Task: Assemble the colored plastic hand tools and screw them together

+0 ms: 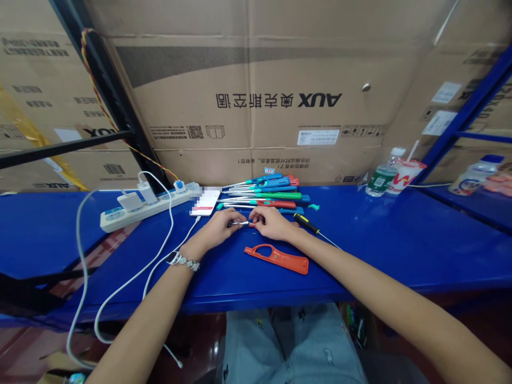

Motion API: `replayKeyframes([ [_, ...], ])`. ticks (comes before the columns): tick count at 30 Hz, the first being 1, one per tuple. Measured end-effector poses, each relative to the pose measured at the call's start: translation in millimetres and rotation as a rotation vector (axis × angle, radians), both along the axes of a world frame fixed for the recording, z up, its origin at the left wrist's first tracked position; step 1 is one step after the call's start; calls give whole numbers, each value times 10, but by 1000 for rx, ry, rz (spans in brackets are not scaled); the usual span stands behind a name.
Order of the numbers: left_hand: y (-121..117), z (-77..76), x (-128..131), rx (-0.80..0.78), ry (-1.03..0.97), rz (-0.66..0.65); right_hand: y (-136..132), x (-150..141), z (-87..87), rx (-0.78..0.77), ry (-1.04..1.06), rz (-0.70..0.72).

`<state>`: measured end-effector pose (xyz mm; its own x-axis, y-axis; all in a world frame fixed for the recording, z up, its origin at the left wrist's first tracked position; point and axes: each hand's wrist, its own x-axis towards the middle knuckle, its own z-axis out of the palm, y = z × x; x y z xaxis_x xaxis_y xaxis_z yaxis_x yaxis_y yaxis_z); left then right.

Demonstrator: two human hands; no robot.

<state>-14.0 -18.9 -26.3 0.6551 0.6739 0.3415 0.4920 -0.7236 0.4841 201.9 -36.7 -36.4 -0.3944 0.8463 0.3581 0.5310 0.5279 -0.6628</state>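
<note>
"Forearms [150, 314], two, bare, nearest; metal watch [184, 261] at the left wrist. Landmark?"

"Orange casing half [288, 261], one, lying on the blue table [216, 274]."

"Left hand [220, 226]?"

"Beyond the orange casing half, to its left. Thumb and fingers closed on a slim metal rod [240, 223]."

"Right hand [274, 223]?"

"Just beyond the orange casing half. Fingertips drawn together on a red piece [252, 225], largely covered; whether it touches the metal rod, cannot tell."

"Long-necked lighters [280, 196]?"

"One pile, blue, green and red, farther beyond the orange casing half."

"Remainder?"

"Screwdriver [306, 223], black and yellow, beyond the orange casing half, rightward. Phone [206, 202], beyond, leftward; power strip [160, 207], farther left. Bottle [380, 178] and cup [402, 178], touching or nearly, well apart, rightward."
</note>
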Motion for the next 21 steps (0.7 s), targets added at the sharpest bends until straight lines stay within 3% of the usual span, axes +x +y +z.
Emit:
replayKeyframes([
  [9, 35, -38, 23, 99, 22, -2, -20, 52, 49, -11, -32, 79],
  [21, 18, 3, -10, 78, 31, -7, 15, 86, 32, 65, -61, 143],
])
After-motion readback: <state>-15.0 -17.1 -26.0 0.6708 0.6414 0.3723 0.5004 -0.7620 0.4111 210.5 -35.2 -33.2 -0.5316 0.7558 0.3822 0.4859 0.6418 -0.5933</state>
